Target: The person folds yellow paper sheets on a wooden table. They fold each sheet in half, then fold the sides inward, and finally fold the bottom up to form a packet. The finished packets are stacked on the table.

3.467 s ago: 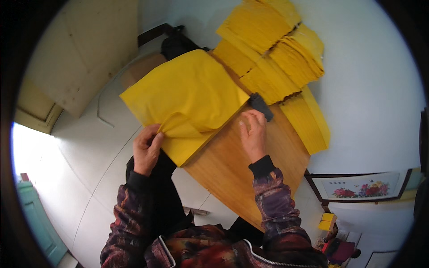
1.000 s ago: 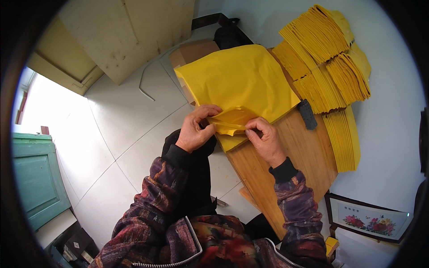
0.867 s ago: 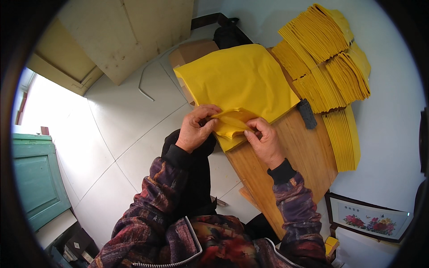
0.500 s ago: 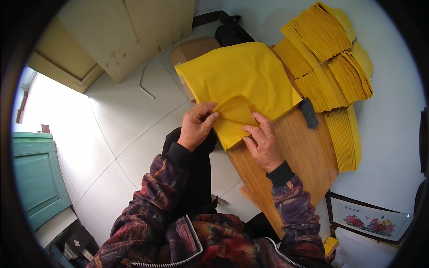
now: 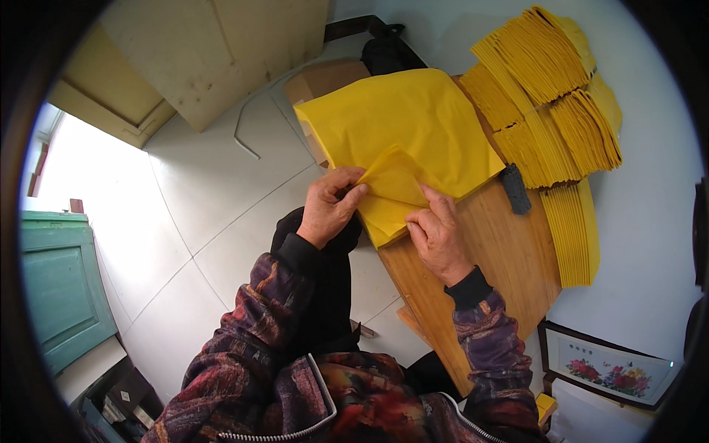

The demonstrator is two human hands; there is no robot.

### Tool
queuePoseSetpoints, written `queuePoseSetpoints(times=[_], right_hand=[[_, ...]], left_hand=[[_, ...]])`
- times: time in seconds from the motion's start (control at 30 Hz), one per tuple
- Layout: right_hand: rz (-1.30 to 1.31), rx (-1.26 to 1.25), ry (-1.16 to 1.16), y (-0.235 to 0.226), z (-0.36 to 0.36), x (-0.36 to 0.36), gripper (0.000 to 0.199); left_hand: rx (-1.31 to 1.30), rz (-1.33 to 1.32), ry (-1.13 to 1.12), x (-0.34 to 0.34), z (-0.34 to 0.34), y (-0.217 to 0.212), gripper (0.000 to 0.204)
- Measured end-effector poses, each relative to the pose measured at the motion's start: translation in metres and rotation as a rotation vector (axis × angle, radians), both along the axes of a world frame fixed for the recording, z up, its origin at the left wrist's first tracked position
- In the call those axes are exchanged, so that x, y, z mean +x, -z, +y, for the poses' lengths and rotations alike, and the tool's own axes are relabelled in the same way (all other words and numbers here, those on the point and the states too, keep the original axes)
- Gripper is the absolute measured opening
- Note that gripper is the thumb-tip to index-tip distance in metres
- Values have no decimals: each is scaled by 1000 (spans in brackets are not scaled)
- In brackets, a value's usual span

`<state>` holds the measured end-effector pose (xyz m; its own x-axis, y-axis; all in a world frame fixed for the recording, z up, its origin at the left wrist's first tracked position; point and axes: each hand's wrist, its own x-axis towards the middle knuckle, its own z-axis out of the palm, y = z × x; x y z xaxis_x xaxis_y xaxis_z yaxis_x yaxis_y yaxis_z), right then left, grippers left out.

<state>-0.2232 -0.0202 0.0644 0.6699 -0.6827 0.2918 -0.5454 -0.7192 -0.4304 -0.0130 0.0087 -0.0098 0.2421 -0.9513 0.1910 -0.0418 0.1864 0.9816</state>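
Note:
Yellow sheets [image 5: 413, 111], thin like paper or cloth, lie in a flat pile across the far end of a wooden table [image 5: 484, 240]. My left hand [image 5: 331, 205] pinches the lifted, folded edge of the top sheet between thumb and fingers at the pile's near left side. On the right, my right hand [image 5: 439, 235] is closed on the same sheet's near edge, the index finger stretched along the fold. Between the hands the sheet bulges up in a loose flap. The thumb tip of each hand presses on the yellow material.
Stacks of folded yellow bundles [image 5: 546, 111] stand against the wall at the table's far right. A dark grey block [image 5: 515, 189] lies beside the pile. A cardboard box [image 5: 321, 77] is behind it. A framed flower picture [image 5: 605, 365] leans at the lower right.
The flap between my hands has risen and widened a little. My right index finger has straightened along it, while both hands stay nearly in place.

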Motion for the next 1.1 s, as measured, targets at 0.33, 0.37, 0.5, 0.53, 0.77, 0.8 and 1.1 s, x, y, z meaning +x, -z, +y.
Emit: queuePoseSetpoints(times=[0.33, 0.37, 0.5, 0.53, 0.77, 0.8, 1.1], right_hand=[[40, 26, -11, -2, 10, -5, 40], [59, -6, -21, -2, 10, -4, 38], [120, -71, -48, -2, 9, -2, 35], [107, -73, -46, -2, 8, -1, 33], [44, 37, -47, -7, 1, 1, 21], [45, 58, -54, -8, -1, 1, 20], [-21, 357, 0, -9, -15, 0, 13]], left_hand=[[43, 72, 27, -2, 1, 2, 19], [28, 61, 29, -2, 1, 3, 19], [17, 41, 34, -1, 1, 4, 20], [3, 31, 33, 0, 1, 4, 20], [-3, 56, 58, 0, 1, 3, 19], [-4, 64, 62, 0, 1, 3, 18], [28, 39, 65, 1, 2, -5, 18]])
